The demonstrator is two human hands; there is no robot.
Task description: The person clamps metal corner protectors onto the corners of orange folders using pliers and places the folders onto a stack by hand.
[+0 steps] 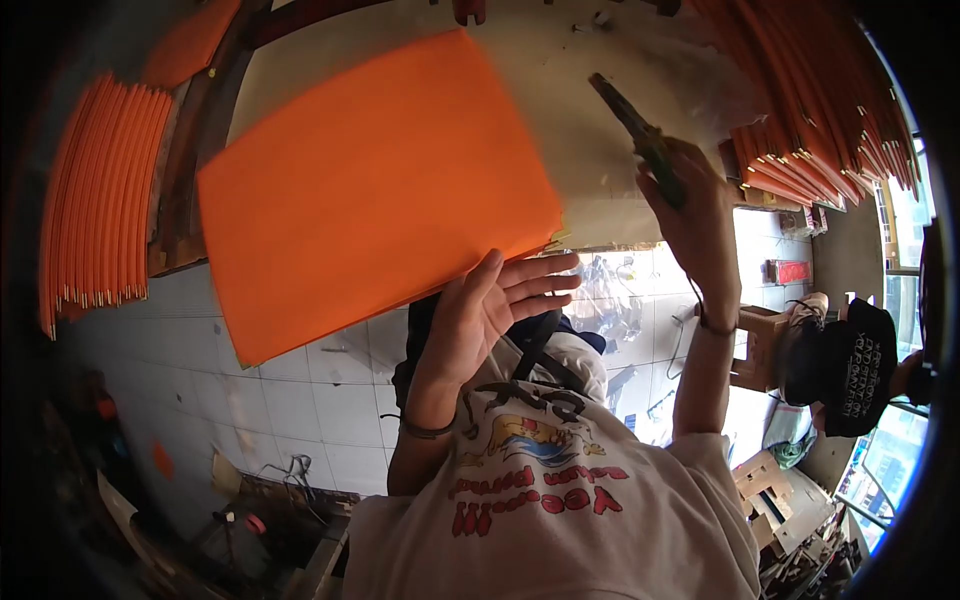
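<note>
A large orange sheet lies tilted over the front edge of the worktable, with more than one layer showing along its near edge. My left hand is by that near edge, palm turned up and fingers stretched out, the thumb at the sheet's border. Whether it touches the sheet I cannot tell. To the right, my right hand is closed around the green handle of a bladed tool. Its long dark blade points up and to the left, above the pale table surface. The exact kind of tool is unclear.
Several orange folded pieces are stacked at the left, and a larger orange stack stands at the right. The pale worktable ends just ahead of my body. A person in a black garment is at the far right.
</note>
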